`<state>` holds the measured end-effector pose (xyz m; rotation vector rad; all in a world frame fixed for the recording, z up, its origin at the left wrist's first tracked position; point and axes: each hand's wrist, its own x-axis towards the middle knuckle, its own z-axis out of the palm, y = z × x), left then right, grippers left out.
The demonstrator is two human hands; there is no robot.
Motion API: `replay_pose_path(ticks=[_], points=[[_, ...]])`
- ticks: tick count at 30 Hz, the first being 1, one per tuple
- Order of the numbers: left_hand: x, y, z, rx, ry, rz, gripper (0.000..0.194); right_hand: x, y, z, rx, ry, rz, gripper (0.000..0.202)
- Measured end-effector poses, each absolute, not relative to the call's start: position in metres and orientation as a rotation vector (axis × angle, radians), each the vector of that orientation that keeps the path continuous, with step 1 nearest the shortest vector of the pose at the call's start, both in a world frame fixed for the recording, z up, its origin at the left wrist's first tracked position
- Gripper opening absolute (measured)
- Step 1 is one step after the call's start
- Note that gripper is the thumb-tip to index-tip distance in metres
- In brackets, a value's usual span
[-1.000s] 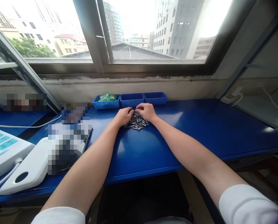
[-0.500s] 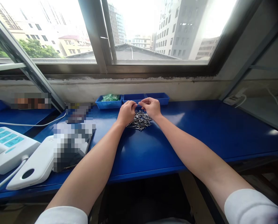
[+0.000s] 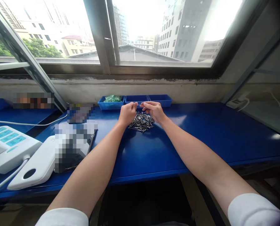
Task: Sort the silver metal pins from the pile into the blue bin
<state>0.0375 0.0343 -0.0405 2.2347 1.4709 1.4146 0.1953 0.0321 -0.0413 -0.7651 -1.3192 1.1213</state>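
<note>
A thin metal piece (image 3: 139,105) is pinched by the left hand (image 3: 128,112) and the right hand (image 3: 155,111), presumably held clear of the nearer metal pins (image 3: 142,123) for unobstructed handling.

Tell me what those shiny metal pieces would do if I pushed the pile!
The metal pieces would probably scatter, since they lie loose in a heap. They look slim and rod-like, so some might roll. The blue table looks glossy, so they may slide easily too.
</note>
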Motion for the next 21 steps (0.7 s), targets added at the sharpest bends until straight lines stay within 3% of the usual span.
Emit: replay_pose_path(ticks=[14, 21], points=[[0.037, 0.039, -0.047, 2.235, 1.446, 1.305, 0.043, 0.203, 0.036, -0.043, -0.868, -1.429, 1.041, 0.033], [0.027, 0.051, -0.057, 2.257, 1.631, 1.226, 0.029, 0.219, 0.051, -0.047, -1.207, -1.424, 0.541, 0.043]])
